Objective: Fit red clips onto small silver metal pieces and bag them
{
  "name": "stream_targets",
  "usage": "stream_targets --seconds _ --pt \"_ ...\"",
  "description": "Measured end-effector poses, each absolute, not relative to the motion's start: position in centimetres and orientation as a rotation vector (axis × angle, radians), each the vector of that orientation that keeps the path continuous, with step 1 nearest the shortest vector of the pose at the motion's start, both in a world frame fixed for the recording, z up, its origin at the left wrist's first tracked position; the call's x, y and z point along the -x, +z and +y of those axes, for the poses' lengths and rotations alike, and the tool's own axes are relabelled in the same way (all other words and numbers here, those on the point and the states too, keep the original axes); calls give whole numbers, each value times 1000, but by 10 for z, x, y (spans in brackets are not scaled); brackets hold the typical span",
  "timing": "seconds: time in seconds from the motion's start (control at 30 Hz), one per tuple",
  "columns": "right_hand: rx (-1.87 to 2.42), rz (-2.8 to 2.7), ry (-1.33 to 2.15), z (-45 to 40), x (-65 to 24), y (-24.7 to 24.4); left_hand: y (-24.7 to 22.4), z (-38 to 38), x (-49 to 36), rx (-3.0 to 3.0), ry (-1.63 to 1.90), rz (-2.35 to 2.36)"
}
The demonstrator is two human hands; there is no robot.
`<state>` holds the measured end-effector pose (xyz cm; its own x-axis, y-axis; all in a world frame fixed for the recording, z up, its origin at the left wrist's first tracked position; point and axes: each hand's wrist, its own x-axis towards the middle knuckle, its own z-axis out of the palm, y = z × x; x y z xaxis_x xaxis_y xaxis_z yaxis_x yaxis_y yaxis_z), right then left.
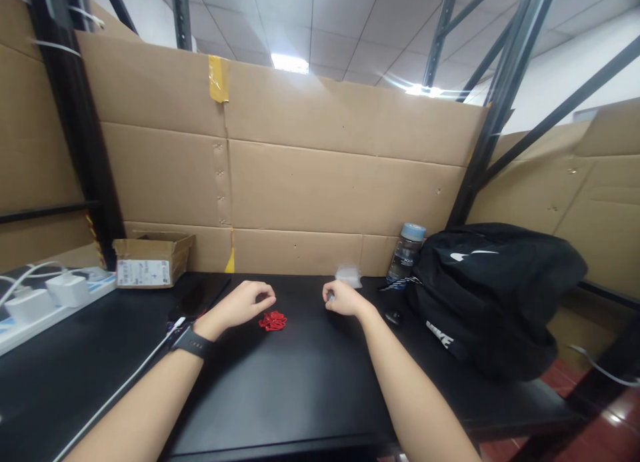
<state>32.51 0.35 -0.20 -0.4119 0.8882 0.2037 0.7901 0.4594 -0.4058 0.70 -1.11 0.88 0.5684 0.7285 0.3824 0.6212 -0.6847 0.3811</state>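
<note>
My left hand (245,305) hovers just left of a small pile of red, thin looped pieces (273,321) on the black table; they look like clips or bands. Its thumb and forefinger curve with a gap between them, and nothing shows in it. A dark watch band (194,343) circles that wrist. My right hand (342,298) is closed, its fingers curled around something small and greyish that I cannot make out. Right behind it lies a translucent white packet or lump (349,275), partly covered by the hand.
An opened cardboard box (150,261) and a white power strip (60,302) with chargers stand at left. A phone-like dark object (187,309) has a white cable (130,375). At right are a water bottle (406,254), a black mouse-like object (393,316) and a black backpack (495,302).
</note>
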Motion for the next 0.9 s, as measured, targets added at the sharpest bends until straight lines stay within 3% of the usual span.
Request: stream_targets --seconds 0.9 --pt "1477 -2064 296 21 -329 -28 11 -14 -9 -2563 724 1114"
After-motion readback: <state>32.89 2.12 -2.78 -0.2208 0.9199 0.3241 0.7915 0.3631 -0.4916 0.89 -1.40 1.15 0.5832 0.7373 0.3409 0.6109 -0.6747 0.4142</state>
